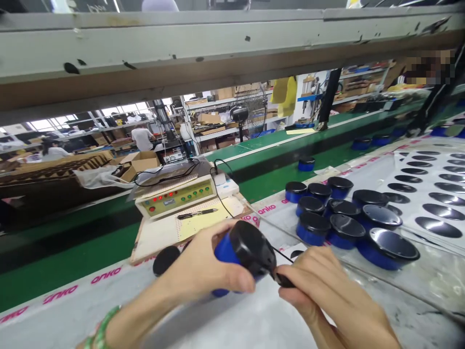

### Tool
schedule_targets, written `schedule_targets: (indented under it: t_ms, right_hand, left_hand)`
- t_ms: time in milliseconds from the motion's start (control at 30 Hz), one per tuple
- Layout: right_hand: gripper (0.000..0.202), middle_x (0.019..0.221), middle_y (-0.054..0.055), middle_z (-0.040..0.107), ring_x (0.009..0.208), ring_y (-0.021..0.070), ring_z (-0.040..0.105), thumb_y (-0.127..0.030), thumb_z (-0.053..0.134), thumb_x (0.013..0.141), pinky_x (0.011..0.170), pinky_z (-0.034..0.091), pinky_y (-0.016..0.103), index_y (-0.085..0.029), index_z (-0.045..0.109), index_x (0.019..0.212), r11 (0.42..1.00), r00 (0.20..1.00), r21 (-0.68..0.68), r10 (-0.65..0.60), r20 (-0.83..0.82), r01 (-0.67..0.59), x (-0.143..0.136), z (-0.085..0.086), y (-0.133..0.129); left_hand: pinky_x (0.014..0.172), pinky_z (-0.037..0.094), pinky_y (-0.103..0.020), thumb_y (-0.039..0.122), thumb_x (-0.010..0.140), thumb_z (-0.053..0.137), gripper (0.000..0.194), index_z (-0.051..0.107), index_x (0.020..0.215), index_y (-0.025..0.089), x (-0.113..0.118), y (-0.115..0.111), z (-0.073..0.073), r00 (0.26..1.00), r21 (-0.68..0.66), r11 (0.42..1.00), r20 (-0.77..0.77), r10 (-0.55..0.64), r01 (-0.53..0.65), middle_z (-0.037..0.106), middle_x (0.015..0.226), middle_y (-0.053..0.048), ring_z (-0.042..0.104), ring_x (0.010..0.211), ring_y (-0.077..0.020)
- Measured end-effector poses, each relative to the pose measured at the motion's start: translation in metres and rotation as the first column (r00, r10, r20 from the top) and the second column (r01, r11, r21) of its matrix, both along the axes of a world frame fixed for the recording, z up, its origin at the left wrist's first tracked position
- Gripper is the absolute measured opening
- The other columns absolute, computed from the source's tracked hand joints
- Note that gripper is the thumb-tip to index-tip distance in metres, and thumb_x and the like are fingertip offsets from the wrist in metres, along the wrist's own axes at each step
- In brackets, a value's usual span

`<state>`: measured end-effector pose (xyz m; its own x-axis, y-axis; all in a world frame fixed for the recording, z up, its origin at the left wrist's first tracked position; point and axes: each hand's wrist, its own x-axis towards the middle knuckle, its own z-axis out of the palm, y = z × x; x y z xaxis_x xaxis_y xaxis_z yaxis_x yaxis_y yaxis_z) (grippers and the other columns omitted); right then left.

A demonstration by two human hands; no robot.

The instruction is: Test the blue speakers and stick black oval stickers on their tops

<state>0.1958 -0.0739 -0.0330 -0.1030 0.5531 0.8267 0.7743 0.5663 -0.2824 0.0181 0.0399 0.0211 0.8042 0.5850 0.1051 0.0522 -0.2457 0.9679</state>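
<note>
Head cam, left hand (209, 266) clamped round a tilted blue-black puck (250, 245), right fingers (303, 276) pinching some black bit (285, 280) at its 4 o'clock, bunch of pucks (347, 226) around 3.

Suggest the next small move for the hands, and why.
I'd probably turn the blue-and-black device slightly in the left hand to expose its near edge: the right hand pinches a small black plug-like piece there, and whether it is seated can't be made out from this view.

Mottled green bracelet (102, 328) around left forearm (148, 301), bare left hand (207, 271), bare right hand (330, 278).
</note>
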Motion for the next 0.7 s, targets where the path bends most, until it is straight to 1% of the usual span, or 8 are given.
schedule_targets:
  t_ms: [100,233,333,400,500,600,633,700]
  right_hand:
    - [0.011,0.073,0.004,0.054,0.069,0.0178,0.048,-0.009,0.053,0.09,0.071,0.038,0.035,-0.013,0.058,0.099,1.0,0.999,0.008,0.027,0.043,-0.027,-0.019,0.007,-0.001]
    - [0.011,0.069,0.005,0.054,0.066,0.0171,0.046,-0.004,0.052,0.088,0.068,0.036,0.035,-0.011,0.059,0.093,0.998,0.997,0.035,0.053,0.052,-0.055,-0.036,0.011,0.001]
    - [0.012,0.066,0.004,0.054,0.063,0.0163,0.045,-0.004,0.051,0.087,0.068,0.034,0.036,-0.011,0.06,0.09,0.998,0.995,0.058,-0.027,0.096,0.022,-0.046,0.014,0.001]
    - [0.011,0.064,0.003,0.054,0.062,0.016,0.044,-0.004,0.052,0.087,0.067,0.033,0.037,-0.01,0.06,0.089,0.993,0.987,0.083,-0.099,0.128,0.089,-0.051,0.015,0.001]
    - [0.012,0.064,0.004,0.052,0.061,0.0158,0.042,-0.001,0.05,0.085,0.064,0.032,0.035,-0.01,0.058,0.089,0.988,0.984,0.113,-0.121,0.128,0.107,-0.055,0.012,0.004]
    - [0.015,0.065,0.003,0.05,0.062,0.0154,0.042,0.0,0.046,0.085,0.061,0.034,0.032,-0.012,0.054,0.089,0.996,0.997,0.069,-0.052,0.051,0.048,-0.056,0.002,0.014]
    - [0.016,0.066,0.002,0.049,0.062,0.0151,0.043,-0.001,0.044,0.087,0.06,0.036,0.031,-0.014,0.053,0.087,0.999,1.0,0.031,-0.014,0.013,0.014,-0.055,-0.002,0.018]
    - [0.017,0.067,0.001,0.05,0.062,0.015,0.047,-0.005,0.04,0.09,0.06,0.04,0.029,-0.018,0.05,0.085,0.998,0.997,-0.038,0.053,-0.053,-0.055,-0.053,-0.012,0.026]
  left_hand:
    - [0.079,0.046,-0.029,0.072,0.053,0.069,0.077,0.056,0.109,0.02,-0.022,-0.022,-0.005,0.993,-0.02,0.995,0.055,0.101,-0.1,0.064,0.1,-0.005,0.058,0.091,-0.0214]
    - [0.081,0.046,-0.028,0.066,0.057,0.072,0.075,0.046,0.113,0.024,-0.036,-0.035,-0.009,0.969,0.004,0.972,0.075,0.236,-0.237,0.061,0.105,-0.004,0.057,0.093,-0.0191]
    - [0.084,0.046,-0.029,0.065,0.056,0.074,0.077,0.043,0.117,0.028,-0.043,-0.04,-0.016,0.933,0.153,0.922,0.101,0.344,-0.357,0.058,0.11,-0.002,0.056,0.098,-0.0199]
    - [0.086,0.046,-0.032,0.065,0.063,0.07,0.073,0.041,0.121,0.031,-0.045,-0.041,-0.023,0.908,0.307,0.855,0.146,0.393,-0.419,0.054,0.116,-0.003,0.056,0.102,-0.0213]
    - [0.094,0.045,-0.037,0.06,0.076,0.063,0.065,0.036,0.127,0.029,-0.046,-0.04,-0.031,0.885,0.565,0.685,0.233,0.404,-0.461,0.046,0.124,-0.007,0.051,0.113,-0.0233]
    - [0.099,0.044,-0.033,0.054,0.082,0.06,0.068,0.03,0.132,0.019,-0.042,-0.037,-0.033,0.899,0.77,0.477,0.296,0.323,-0.425,0.044,0.125,-0.012,0.046,0.12,-0.0222]
    - [0.099,0.044,-0.032,0.051,0.084,0.06,0.067,0.031,0.132,0.015,-0.041,-0.037,-0.032,0.907,0.823,0.4,0.302,0.293,-0.403,0.044,0.123,-0.013,0.046,0.119,-0.0217]
    - [0.1,0.044,-0.033,0.043,0.086,0.061,0.058,0.04,0.131,0.011,-0.039,-0.037,-0.03,0.915,0.909,0.211,0.299,0.271,-0.36,0.046,0.118,-0.012,0.047,0.116,-0.0223]
